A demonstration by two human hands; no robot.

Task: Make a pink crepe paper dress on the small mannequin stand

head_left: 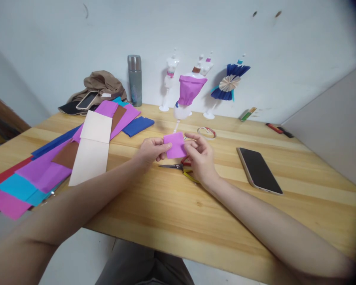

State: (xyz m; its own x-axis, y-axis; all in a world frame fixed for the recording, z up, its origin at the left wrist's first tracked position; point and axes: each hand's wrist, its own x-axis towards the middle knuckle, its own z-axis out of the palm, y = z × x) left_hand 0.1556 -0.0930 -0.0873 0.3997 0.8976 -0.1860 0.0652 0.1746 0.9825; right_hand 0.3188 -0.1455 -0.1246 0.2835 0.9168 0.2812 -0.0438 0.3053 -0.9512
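A small purple square of crepe paper (175, 145) is held up over the table between my two hands. My left hand (152, 150) pinches its left edge, thumb on the front. At the right edge, the thumb of my right hand (202, 156) presses on the paper while its index finger is stretched out above. Below them lie scissors (173, 166) with red and yellow handles, partly covered by my right hand. Just behind the paper stands a small white mannequin (182, 113) wrapped in a purple paper top (191, 89).
Coloured paper sheets (91, 154) spread over the left side, with a folded blue piece (138, 126) nearby. A phone (259, 170) lies at right, a tape roll (207, 133) behind my hands. A flask (135, 81) and a blue-dressed mannequin (225, 95) stand by the wall.
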